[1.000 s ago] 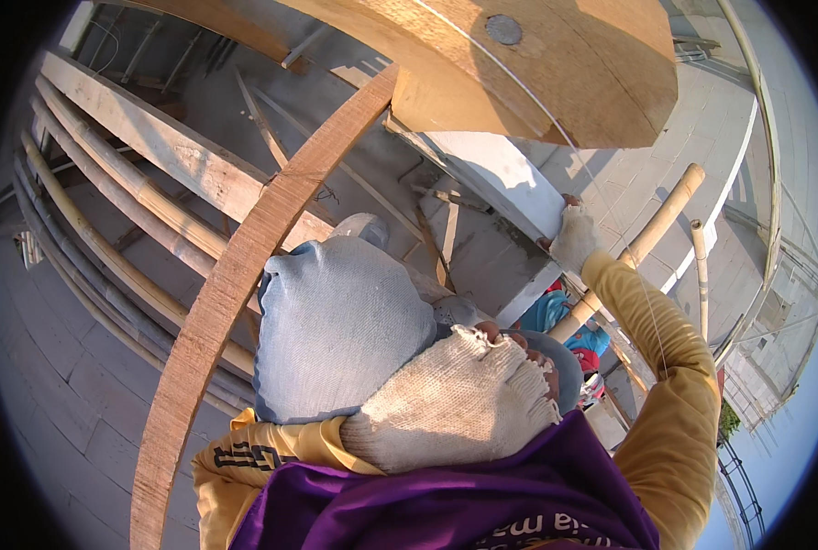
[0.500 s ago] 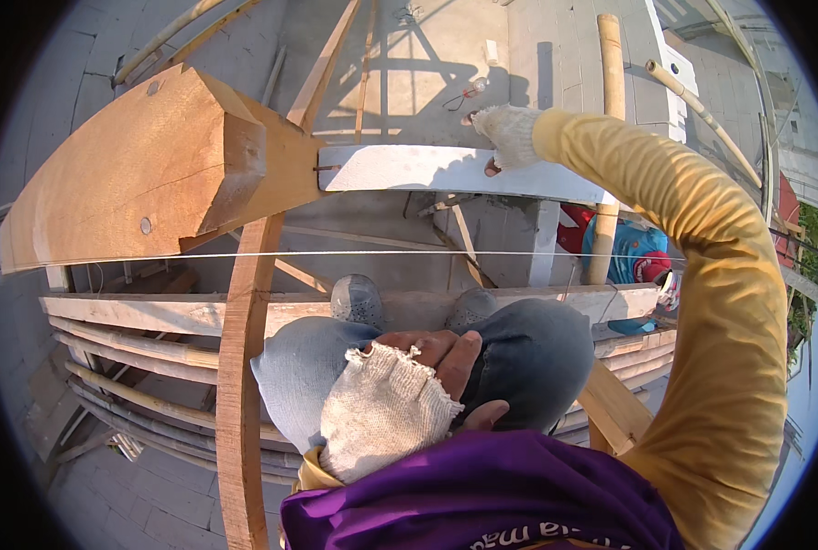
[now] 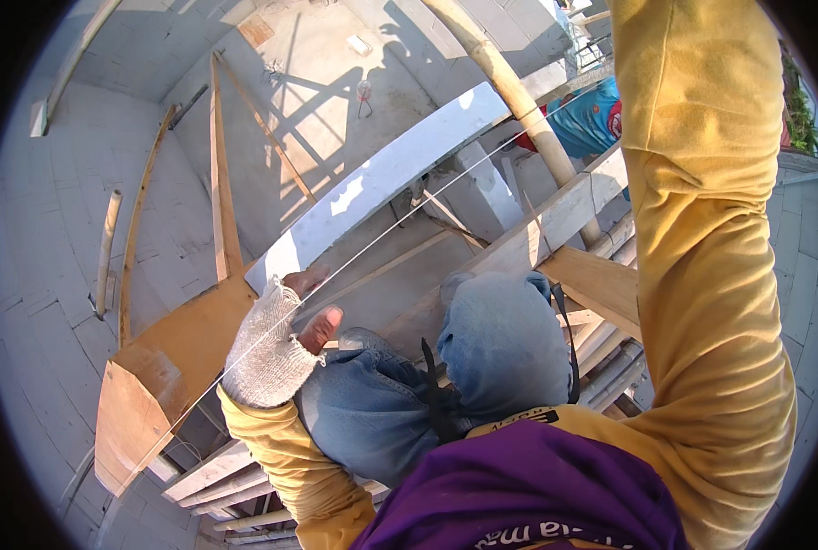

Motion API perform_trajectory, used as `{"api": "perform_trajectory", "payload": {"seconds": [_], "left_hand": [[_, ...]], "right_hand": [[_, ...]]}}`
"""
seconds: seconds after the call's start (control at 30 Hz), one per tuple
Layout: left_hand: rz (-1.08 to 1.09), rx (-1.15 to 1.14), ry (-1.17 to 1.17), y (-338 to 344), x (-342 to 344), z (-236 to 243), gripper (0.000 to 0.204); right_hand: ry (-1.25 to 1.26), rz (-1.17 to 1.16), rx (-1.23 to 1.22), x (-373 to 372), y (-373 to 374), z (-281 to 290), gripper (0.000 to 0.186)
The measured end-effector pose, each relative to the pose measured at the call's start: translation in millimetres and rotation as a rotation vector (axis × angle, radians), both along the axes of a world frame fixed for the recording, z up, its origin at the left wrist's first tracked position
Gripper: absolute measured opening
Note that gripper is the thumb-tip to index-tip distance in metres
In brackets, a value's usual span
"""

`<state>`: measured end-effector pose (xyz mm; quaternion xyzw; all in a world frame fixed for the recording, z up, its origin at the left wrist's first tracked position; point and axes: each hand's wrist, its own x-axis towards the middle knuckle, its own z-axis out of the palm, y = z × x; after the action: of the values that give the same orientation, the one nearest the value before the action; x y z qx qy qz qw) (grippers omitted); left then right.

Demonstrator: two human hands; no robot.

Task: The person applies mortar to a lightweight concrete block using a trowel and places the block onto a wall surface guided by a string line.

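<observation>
My left hand point(image 3: 271, 344), in a worn pale fingerless glove, grips the white plank point(image 3: 381, 170) where it meets an orange-brown shaped timber point(image 3: 184, 330); its thumb reaches down over the near side. A thin white string point(image 3: 396, 225) runs diagonally across the glove. My right arm in a yellow sleeve point(image 3: 693, 275) stretches up past the top edge, with the hand out of view. My knees in jeans point(image 3: 499, 339) are bent over the timber framing, just beside my left hand.
A bamboo pole point(image 3: 537, 137) crosses the plank's right end, and a pale beam point(image 3: 583, 188) runs beneath it. A person in blue and red point(image 3: 583, 124) is lower at the right. Loose battens point(image 3: 221, 165) stand over the concrete floor point(image 3: 317, 50) below. Block walls point(image 3: 51, 229) rise at left.
My view has swung round. My left hand has moved from my lap up to the plank and timber junction. My right hand, earlier on the white plank, has risen out of the top edge.
</observation>
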<state>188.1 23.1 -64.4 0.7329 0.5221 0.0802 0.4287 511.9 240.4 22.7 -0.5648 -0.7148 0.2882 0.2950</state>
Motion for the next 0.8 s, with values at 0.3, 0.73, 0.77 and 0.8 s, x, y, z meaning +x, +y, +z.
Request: {"api": "perform_trajectory", "payload": {"seconds": [0.3,0.73,0.77,0.8], "left_hand": [[-0.044,-0.216,0.112,71.9,-12.5,-84.5,0.063],[-0.261,-0.11,0.786,99.3,45.5,-165.4,0.122],[-0.257,-0.097,0.77,94.7,45.3,-167.7,0.12],[-0.252,-0.084,0.753,89.8,44.5,-169.6,0.118]], "right_hand": [[1.275,-0.324,0.701,175.2,-88.1,-84.0,0.023],[-0.189,-0.508,-0.31,141.4,-85.6,-360.7,0.086],[-0.131,-0.527,-0.454,138.4,-86.0,-351.1,0.086],[-0.178,-0.606,-0.383,142.2,-85.6,-371.1,0.085]]}}
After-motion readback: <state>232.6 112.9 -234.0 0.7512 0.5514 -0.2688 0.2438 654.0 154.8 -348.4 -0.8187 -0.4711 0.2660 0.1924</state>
